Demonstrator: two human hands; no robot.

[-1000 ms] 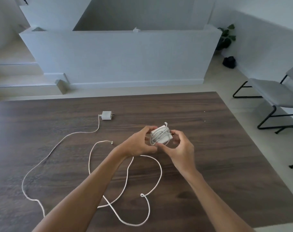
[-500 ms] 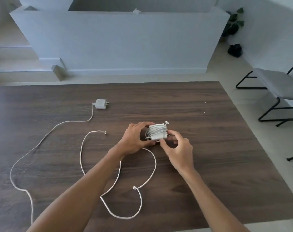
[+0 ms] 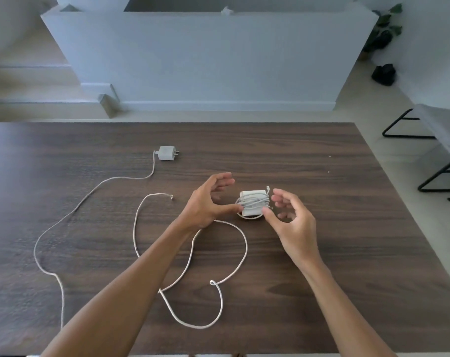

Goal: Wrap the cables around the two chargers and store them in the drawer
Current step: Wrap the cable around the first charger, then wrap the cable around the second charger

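Wrapped charger [image 3: 253, 204] on table [image 3: 321, 228] (thumbs touching)

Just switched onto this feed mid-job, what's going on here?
A person is tidying two chargers on a dark wood table. The wrapped charger sits on the table between both hands: the left hand and right hand are open around it, thumbs touching or nearly so. The small charger lies farther back, its cable sprawled loose. No drawer is in view.
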